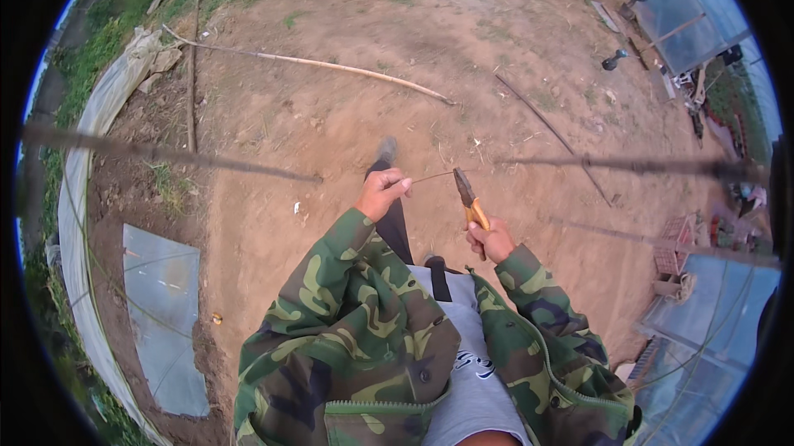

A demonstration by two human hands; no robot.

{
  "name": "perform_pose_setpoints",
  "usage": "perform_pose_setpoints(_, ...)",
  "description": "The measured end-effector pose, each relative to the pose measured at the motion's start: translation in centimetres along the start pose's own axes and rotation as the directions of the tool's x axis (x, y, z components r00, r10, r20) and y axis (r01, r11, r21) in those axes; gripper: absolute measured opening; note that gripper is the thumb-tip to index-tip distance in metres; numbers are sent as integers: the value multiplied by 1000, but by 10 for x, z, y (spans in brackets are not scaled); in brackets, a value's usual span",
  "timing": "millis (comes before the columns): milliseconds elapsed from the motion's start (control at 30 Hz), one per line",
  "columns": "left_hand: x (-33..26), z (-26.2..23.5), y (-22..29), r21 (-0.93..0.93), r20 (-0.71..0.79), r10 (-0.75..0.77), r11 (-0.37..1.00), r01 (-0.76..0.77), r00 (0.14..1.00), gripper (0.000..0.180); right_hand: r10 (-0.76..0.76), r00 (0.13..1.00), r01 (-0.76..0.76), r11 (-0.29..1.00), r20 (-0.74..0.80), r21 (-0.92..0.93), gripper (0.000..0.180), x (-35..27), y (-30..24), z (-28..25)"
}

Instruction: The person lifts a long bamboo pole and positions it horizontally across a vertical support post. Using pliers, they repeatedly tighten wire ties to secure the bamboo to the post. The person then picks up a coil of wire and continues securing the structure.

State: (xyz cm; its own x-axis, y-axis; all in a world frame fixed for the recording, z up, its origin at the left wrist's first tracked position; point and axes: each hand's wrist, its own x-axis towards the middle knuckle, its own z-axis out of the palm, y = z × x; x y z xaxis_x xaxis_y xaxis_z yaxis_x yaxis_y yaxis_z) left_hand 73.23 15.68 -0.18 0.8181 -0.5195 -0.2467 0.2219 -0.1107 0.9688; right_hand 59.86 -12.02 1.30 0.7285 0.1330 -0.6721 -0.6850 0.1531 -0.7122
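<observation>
My left hand (384, 194) pinches one end of a thin brownish wire (432, 176) in front of my body. From there the wire runs right to the jaws of a pair of pliers (466, 191) with yellow-orange handles. My right hand (491, 239) is wrapped round those handles, with the dark jaws pointing up and away from me. The wire's far end meets the jaw tips; whether they bite on it is too small to tell. Both forearms are in camouflage sleeves.
Bare dirt ground lies below, with a long pale pole (331, 68) and a thin dark rod (550, 127) on it. A grey-blue sheet (165, 314) lies at left beside white plastic film (80, 198). At right stand a pink crate (674, 241) and blue-tinted panels (703, 301).
</observation>
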Motion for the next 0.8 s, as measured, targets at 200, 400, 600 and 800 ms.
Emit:
perform_pose_setpoints(200, 181, -56, -10, -97, -56, 111, 988, -116, 992, 31, 115, 980, -172, 901, 165, 397, 22, 122, -62, -3)
perform_pose_setpoints(400, 346, -135, 17, 136, -98, 145, 982, -131, 985, 40, 123, 991, -85, 875, -49, 476, 23, 249, -163, 19)
perform_pose_setpoints(600, 427, -207, 98, 339, -310, 90, 941, 21, 946, 52, 75, 993, -21, 882, -95, 471, 20, 330, -270, 39)
perform_pose_setpoints(800, 473, -240, 134, 17, -412, -67, 997, 82, 908, 54, 11, 999, -34, 882, 52, 470, 21, 362, -352, 48)
